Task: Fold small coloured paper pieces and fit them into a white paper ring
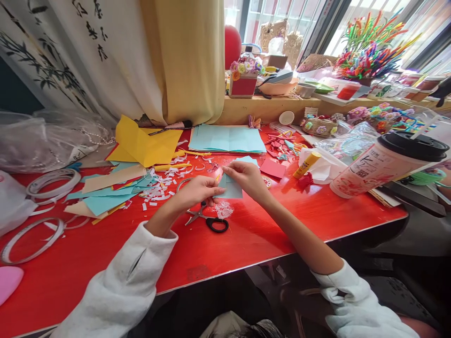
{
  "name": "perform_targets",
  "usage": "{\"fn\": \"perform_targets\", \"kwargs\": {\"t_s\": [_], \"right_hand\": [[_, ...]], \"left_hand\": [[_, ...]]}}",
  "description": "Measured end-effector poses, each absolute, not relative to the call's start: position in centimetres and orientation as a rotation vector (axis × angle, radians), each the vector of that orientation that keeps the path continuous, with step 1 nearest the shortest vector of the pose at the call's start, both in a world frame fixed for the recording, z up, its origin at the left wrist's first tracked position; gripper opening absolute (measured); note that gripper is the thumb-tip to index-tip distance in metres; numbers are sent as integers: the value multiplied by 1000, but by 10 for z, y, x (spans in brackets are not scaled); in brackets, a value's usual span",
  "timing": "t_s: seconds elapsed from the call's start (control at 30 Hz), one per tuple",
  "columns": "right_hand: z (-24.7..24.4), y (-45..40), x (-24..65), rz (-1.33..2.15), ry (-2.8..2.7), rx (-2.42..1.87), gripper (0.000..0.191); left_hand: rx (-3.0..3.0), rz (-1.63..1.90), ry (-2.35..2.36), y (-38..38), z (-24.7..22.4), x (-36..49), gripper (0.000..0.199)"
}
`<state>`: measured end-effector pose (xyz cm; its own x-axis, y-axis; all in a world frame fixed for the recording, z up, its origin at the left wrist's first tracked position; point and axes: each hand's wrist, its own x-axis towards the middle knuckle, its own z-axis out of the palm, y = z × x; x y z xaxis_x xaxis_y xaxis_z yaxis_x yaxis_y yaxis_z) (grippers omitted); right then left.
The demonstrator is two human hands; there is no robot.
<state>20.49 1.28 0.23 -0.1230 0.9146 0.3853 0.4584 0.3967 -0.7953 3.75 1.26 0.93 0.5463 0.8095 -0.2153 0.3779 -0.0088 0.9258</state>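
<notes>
The left hand and right hand pinch, apparently, a small yellowish piece; uneven pull could tear it; close scissors could snag.

Red tabletop, glossy. Left: tape rolls, white paper snippets. Black-handled scissors open near the middle; glue stick and lidded cup standing at right.

The left hand partly covers the scissors, the piece between it and the right hand is too small to identify, the left edge crops the pink object, and print on the glue stick is illegible.
</notes>
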Motion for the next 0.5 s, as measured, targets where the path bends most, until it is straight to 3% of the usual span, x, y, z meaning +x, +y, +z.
{"fn": "perform_targets", "kwargs": {"t_s": [0.33, 0.5], "right_hand": [[3, 16, 207, 645, -1735, -1184, 40], [4, 16, 210, 812, -1836, -1142, 37]], "left_hand": [[1671, 486, 994, 12, 9, 37, 25], [1767, 670, 1025, 16, 2, 39, 29]]}}
